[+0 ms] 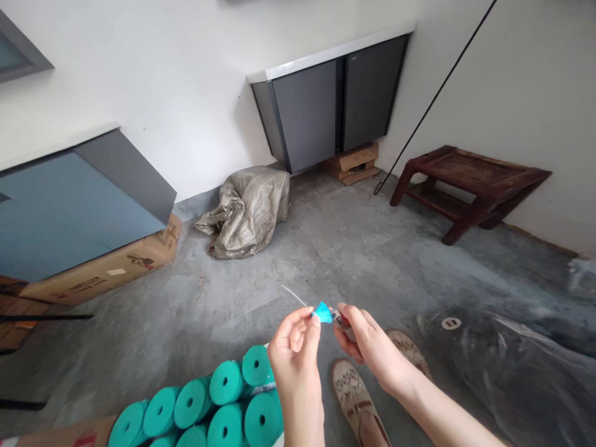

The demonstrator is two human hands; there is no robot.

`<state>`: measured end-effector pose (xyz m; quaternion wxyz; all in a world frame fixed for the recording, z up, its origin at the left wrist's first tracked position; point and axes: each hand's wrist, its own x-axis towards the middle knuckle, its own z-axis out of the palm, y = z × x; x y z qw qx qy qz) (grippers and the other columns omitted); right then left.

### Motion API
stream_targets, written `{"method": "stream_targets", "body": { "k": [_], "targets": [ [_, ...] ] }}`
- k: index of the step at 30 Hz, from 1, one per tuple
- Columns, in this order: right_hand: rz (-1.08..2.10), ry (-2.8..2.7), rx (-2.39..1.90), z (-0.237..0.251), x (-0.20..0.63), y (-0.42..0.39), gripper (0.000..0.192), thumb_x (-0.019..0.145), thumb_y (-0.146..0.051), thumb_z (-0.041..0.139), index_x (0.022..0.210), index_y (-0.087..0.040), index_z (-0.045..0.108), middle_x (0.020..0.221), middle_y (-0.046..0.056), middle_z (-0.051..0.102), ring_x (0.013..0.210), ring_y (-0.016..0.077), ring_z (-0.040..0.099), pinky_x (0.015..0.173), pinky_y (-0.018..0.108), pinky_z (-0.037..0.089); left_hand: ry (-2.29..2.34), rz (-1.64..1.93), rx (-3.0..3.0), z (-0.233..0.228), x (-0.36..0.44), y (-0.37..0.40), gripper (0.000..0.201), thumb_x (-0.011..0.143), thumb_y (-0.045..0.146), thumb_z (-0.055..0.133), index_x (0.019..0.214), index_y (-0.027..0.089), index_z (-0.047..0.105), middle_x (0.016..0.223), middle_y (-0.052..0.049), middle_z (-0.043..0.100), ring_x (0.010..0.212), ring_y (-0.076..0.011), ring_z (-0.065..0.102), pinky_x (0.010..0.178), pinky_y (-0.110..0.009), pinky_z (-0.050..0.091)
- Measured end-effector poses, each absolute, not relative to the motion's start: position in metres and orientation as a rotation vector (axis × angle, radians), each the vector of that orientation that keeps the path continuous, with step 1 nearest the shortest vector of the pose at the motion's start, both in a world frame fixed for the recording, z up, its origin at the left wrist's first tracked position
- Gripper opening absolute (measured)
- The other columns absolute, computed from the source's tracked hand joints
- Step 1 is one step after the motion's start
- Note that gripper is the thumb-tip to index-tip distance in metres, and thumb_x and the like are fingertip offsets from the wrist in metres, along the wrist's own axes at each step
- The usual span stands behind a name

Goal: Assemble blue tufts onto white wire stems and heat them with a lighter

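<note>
above the concrete floor (288,261), left hand (294,347) pinches a small teal tassel (323,313) with a thin white strand sticking out. right hand (367,341) grips a small lighter (341,320) just beside it. teal thread spools (223,403) lie below, beige shoes (354,397) nearby.

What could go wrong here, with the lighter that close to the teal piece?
The right hand holds what looks like a lighter at the small teal piece pinched by the left hand; fingertips could be burned. The teal rolls sit just below, so hot drips might land on them.
</note>
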<state>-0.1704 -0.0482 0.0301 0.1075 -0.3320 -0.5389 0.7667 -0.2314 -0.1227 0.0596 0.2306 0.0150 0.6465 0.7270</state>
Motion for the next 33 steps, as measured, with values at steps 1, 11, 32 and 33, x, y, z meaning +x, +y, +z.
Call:
{"method": "stream_targets", "body": {
  "k": [1, 11, 32, 33],
  "targets": [
    [2.256, -1.572, -0.984, 0.03, -0.17, -0.048, 0.04, 0.084, -0.04, 0.028, 0.049, -0.02, 0.024, 0.038, -0.005, 0.024, 0.039, 0.0078, 0.02, 0.042, 0.025, 0.018, 1.778, 1.999, 0.04, 0.06, -0.231, -0.123, 0.024, 0.055, 0.024, 0.075, 0.074, 0.012, 0.065, 0.067, -0.003, 0.067, 0.063, -0.0092, 0.061, 0.06, -0.015, 0.047],
    [2.246, -1.589, -0.93, 0.029, -0.171, -0.048, 0.042, 0.086, -0.039, 0.027, 0.049, -0.019, 0.027, 0.038, -0.006, 0.026, 0.038, 0.0072, 0.022, 0.043, 0.024, 0.021, 1.669, 2.007, 0.019, 0.052, -0.236, -0.124, 0.031, 0.055, 0.032, 0.077, 0.075, 0.012, 0.064, 0.064, -0.001, 0.064, 0.056, -0.0065, 0.054, 0.057, -0.015, 0.044],
    [2.254, -1.592, -0.924, 0.027, -0.171, -0.049, 0.044, 0.086, -0.039, 0.025, 0.047, -0.019, 0.026, 0.038, -0.005, 0.024, 0.037, 0.0069, 0.021, 0.041, 0.024, 0.021, 1.553, 2.039, -0.039, 0.049, -0.239, -0.124, 0.025, 0.054, 0.028, 0.076, 0.069, 0.012, 0.064, 0.061, -0.002, 0.061, 0.055, -0.0074, 0.054, 0.054, -0.017, 0.044],
    [2.259, -1.589, -0.927, 0.027, -0.171, -0.05, 0.044, 0.086, -0.039, 0.025, 0.047, -0.019, 0.026, 0.038, -0.005, 0.024, 0.037, 0.0069, 0.021, 0.041, 0.024, 0.02, 1.544, 2.039, -0.042, 0.049, -0.239, -0.124, 0.025, 0.054, 0.028, 0.076, 0.069, 0.012, 0.064, 0.061, -0.002, 0.061, 0.055, -0.0073, 0.054, 0.054, -0.017, 0.044]
  ]
}}
